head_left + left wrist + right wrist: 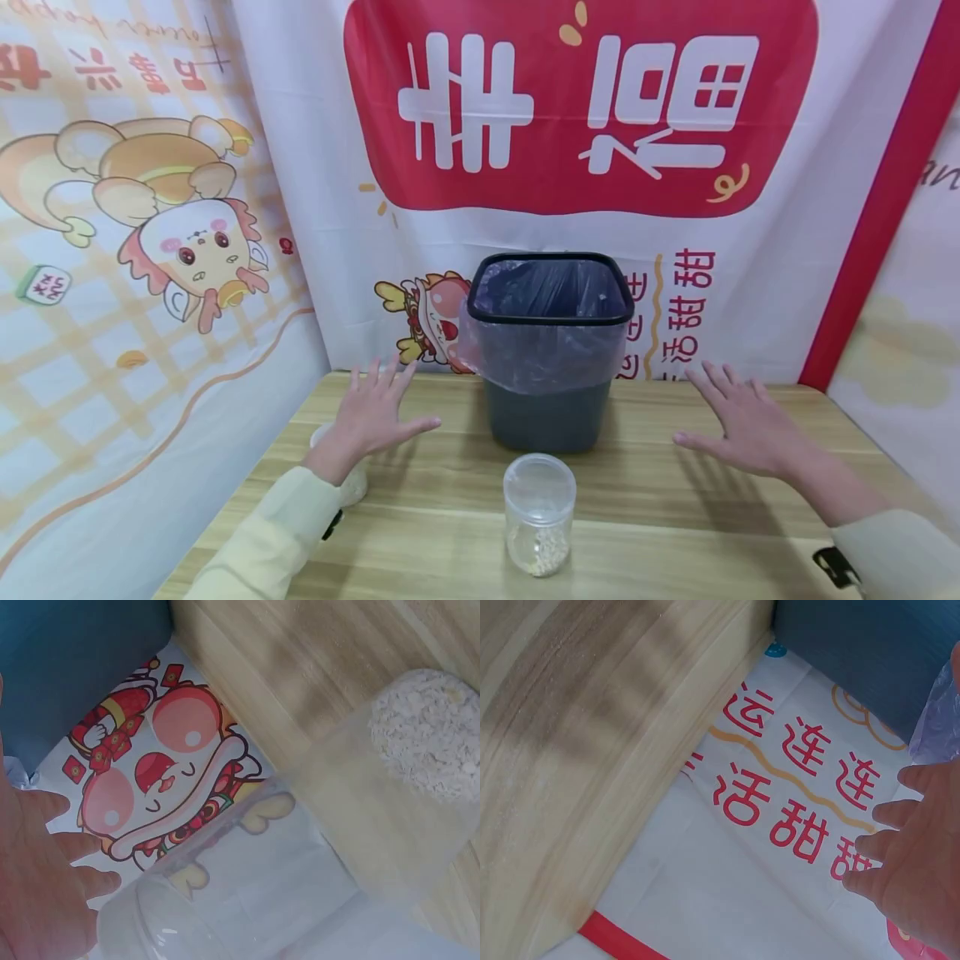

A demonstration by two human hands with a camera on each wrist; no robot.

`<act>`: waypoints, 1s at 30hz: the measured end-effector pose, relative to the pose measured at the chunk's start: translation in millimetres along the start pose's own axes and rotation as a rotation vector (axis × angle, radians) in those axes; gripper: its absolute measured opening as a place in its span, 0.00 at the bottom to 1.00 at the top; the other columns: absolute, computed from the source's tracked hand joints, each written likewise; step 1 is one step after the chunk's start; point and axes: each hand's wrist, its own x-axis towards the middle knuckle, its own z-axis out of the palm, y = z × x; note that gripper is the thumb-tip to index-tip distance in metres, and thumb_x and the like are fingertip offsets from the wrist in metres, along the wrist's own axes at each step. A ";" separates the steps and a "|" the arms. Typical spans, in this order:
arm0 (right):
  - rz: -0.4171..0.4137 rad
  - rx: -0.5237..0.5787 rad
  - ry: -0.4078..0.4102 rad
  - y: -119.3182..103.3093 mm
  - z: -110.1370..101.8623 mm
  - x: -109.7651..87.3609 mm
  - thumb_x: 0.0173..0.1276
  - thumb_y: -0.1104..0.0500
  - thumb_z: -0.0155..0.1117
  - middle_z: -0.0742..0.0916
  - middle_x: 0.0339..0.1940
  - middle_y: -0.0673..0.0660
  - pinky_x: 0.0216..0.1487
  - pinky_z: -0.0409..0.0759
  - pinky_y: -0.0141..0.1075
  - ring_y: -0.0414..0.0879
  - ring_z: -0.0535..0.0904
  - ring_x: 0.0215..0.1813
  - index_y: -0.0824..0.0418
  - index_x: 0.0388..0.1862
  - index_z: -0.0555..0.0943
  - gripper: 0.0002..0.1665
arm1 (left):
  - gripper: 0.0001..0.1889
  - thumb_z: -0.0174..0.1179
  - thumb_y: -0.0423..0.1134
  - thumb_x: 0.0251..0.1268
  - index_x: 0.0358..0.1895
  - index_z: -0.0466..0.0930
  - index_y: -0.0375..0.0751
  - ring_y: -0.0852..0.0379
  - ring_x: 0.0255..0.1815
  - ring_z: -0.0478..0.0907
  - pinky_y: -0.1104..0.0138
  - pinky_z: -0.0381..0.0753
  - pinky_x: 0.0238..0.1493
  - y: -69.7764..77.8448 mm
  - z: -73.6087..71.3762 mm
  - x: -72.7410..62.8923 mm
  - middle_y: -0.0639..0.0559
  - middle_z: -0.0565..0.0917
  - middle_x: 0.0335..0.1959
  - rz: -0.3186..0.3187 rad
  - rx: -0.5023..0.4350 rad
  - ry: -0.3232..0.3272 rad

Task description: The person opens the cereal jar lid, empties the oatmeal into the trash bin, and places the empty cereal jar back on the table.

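My left hand (372, 417) hovers over the left of the table, fingers spread and holding nothing. Partly hidden behind that wrist stands a clear plastic jar (354, 487); in the left wrist view whitish flakes (427, 731) lie in its bottom. Over the right side, my right hand (753, 423) is spread too, with nothing in it. Between the hands, near the front, a second clear jar (540, 517) with a lid stands upright, some pale bits at its bottom. Behind it is a dark trash bin (551, 417), lined with a translucent bag (551, 354) folded over its rim.
The wood-grain table (442, 533) ends at a printed cloth backdrop (780, 283) right behind the bin. Another printed cloth (150, 358) hangs along the left side, and one (900, 350) along the right.
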 end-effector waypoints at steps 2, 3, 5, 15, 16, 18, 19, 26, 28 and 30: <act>-0.006 0.003 0.007 -1.0 -1.0 -1.5 0.60 0.25 0.56 0.57 0.74 0.75 0.63 0.43 0.73 0.76 0.49 0.71 0.60 0.79 0.48 0.62 | 0.56 0.41 0.83 0.51 0.77 0.51 0.45 0.32 0.75 0.42 0.37 0.35 0.68 1.7 0.9 -0.3 0.38 0.46 0.76 0.003 -0.002 -0.001; -0.007 0.005 0.007 -1.8 -1.3 -2.3 0.60 0.25 0.56 0.57 0.74 0.74 0.63 0.42 0.72 0.76 0.49 0.71 0.60 0.79 0.48 0.62 | 0.56 0.41 0.83 0.52 0.77 0.51 0.45 0.32 0.75 0.42 0.37 0.35 0.68 3.1 0.9 -0.7 0.38 0.46 0.76 0.007 -0.005 0.000; -0.015 0.006 0.006 -3.1 -0.3 -4.2 0.61 0.26 0.55 0.57 0.74 0.74 0.64 0.41 0.71 0.76 0.48 0.71 0.60 0.79 0.49 0.61 | 0.56 0.40 0.83 0.52 0.77 0.51 0.46 0.33 0.75 0.42 0.37 0.35 0.68 5.8 1.9 -1.3 0.38 0.47 0.76 0.012 -0.002 -0.001; -0.058 0.029 0.039 -23.7 11.0 -11.0 0.61 0.25 0.55 0.60 0.75 0.70 0.64 0.48 0.70 0.71 0.52 0.73 0.63 0.76 0.57 0.59 | 0.56 0.44 0.81 0.52 0.76 0.55 0.42 0.33 0.74 0.47 0.35 0.43 0.67 25.8 6.2 -10.0 0.38 0.51 0.76 0.047 -0.068 -0.014; -0.067 0.037 0.048 -26.7 11.7 -11.7 0.61 0.26 0.57 0.60 0.75 0.70 0.65 0.48 0.69 0.71 0.52 0.73 0.64 0.76 0.57 0.58 | 0.56 0.44 0.81 0.52 0.76 0.55 0.42 0.33 0.74 0.48 0.36 0.44 0.67 28.5 6.2 -11.3 0.38 0.51 0.76 0.054 -0.075 -0.024; -0.089 0.045 0.064 -32.0 13.6 -13.2 0.61 0.28 0.59 0.60 0.75 0.69 0.65 0.49 0.68 0.70 0.53 0.72 0.64 0.76 0.58 0.57 | 0.56 0.45 0.81 0.52 0.76 0.55 0.41 0.34 0.74 0.48 0.36 0.45 0.67 34.0 6.3 -14.3 0.37 0.52 0.76 0.069 -0.093 -0.044; -0.097 0.044 0.074 -35.0 14.7 -14.1 0.61 0.29 0.60 0.61 0.74 0.69 0.65 0.50 0.68 0.69 0.54 0.72 0.63 0.76 0.58 0.56 | 0.56 0.45 0.81 0.52 0.76 0.55 0.41 0.34 0.74 0.48 0.37 0.45 0.68 36.9 6.1 -16.1 0.37 0.51 0.76 0.075 -0.098 -0.057; -0.125 0.075 0.094 -55.2 17.7 -19.8 0.62 0.28 0.57 0.65 0.73 0.66 0.65 0.55 0.66 0.67 0.57 0.72 0.60 0.76 0.59 0.54 | 0.61 0.39 0.85 0.47 0.78 0.47 0.44 0.38 0.75 0.48 0.42 0.43 0.70 58.7 7.6 -27.5 0.42 0.48 0.77 0.078 -0.132 -0.128; -0.138 0.082 0.112 -60.0 19.2 -21.4 0.62 0.28 0.58 0.67 0.73 0.66 0.66 0.56 0.65 0.66 0.58 0.72 0.60 0.75 0.60 0.54 | 0.61 0.40 0.85 0.47 0.78 0.47 0.44 0.39 0.75 0.48 0.43 0.42 0.71 64.9 7.4 -30.9 0.42 0.47 0.77 0.087 -0.169 -0.139; -0.155 0.089 0.129 -64.4 21.4 -22.6 0.63 0.29 0.58 0.67 0.72 0.66 0.66 0.57 0.64 0.66 0.60 0.72 0.60 0.75 0.61 0.53 | 0.61 0.41 0.85 0.46 0.78 0.46 0.45 0.39 0.75 0.49 0.44 0.42 0.70 70.0 8.0 -33.9 0.42 0.47 0.77 0.097 -0.206 -0.147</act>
